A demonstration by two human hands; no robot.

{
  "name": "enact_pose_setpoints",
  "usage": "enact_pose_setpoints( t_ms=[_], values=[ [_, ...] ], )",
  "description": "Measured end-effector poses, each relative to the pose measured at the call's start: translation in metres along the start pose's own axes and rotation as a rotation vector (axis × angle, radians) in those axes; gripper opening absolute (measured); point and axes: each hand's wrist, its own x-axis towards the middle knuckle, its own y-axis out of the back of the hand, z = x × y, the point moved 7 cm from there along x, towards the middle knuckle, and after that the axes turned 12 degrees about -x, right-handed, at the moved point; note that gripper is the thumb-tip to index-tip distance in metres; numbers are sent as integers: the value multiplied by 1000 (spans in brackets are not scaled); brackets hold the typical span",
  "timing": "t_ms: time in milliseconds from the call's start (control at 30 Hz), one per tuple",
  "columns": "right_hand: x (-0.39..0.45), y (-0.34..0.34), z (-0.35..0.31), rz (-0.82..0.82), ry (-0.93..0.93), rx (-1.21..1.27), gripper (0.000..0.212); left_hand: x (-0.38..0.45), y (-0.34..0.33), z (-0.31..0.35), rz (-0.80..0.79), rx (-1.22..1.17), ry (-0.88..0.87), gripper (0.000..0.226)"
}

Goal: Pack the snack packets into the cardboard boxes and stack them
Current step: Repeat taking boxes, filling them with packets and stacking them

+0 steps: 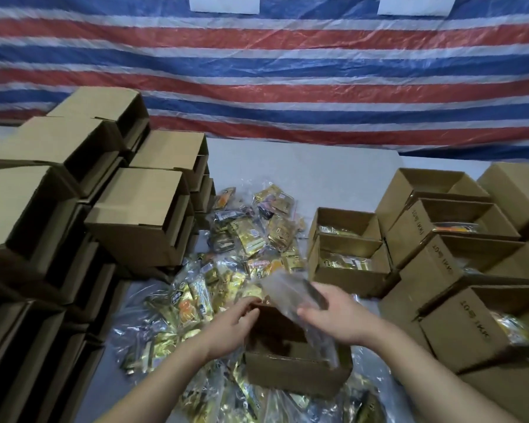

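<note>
Item one: an open cardboard box (297,361) in front of us on the table (303,172), resting on the near part of a heap of snack packets (251,236). Our left hand (229,325) curls its fingers over the box's far left rim. Our right hand (336,312) pinches a blurred clear-wrapped packet (290,291), held tilted with its lower end inside the box. Item two: the heap itself, gold and dark wrappers in clear bags, spread across the table's middle. Item three: stacks of closed boxes (83,190) on our left. Item four: open filled boxes (348,254), packets showing inside, on our right. Backdrop: a red, white and blue striped tarpaulin (287,71).
</note>
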Motion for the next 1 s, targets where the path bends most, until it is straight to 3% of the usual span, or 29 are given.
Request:
enact_pose_setpoints(
  t_ms=[67, 133, 333, 500, 567, 633, 667, 833, 933, 1000],
  values=[
    [13, -30, -2, -203, 51, -228, 4, 4, -3, -11, 64, -79, 4, 29],
    [28, -55, 8, -355, 35, -419, 12, 7, -7, -13, 76, -104, -4, 24],
    [76, -111, 30, -522, -30, -675, 49, 9, -4, -18, 156, -127, -31, 26],
    [69, -113, 48, -619, -143, -431, 76, 8, -6, -20, 190, -83, -52, 31],
    [66, -98, 44, -514, -104, -406, 64, 6, -9, -18, 181, -94, -62, 29],
    [68, -87, 43, -383, -87, -336, 32, 5, -11, -17, 176, -105, -66, 26],
    [67, -88, 41, -383, -102, -309, 35, 4, -10, -16, 179, -98, -71, 26],
    [59, -137, 48, -770, -247, -421, 43, 2, -13, -17, 169, -59, -77, 24],
    [56, -150, 43, -817, -246, -351, 54, -2, -15, -21, 177, -43, -81, 27],
    [52, -140, 37, -739, -220, -371, 60, -3, -15, -21, 183, -66, -80, 27]
  ],
)
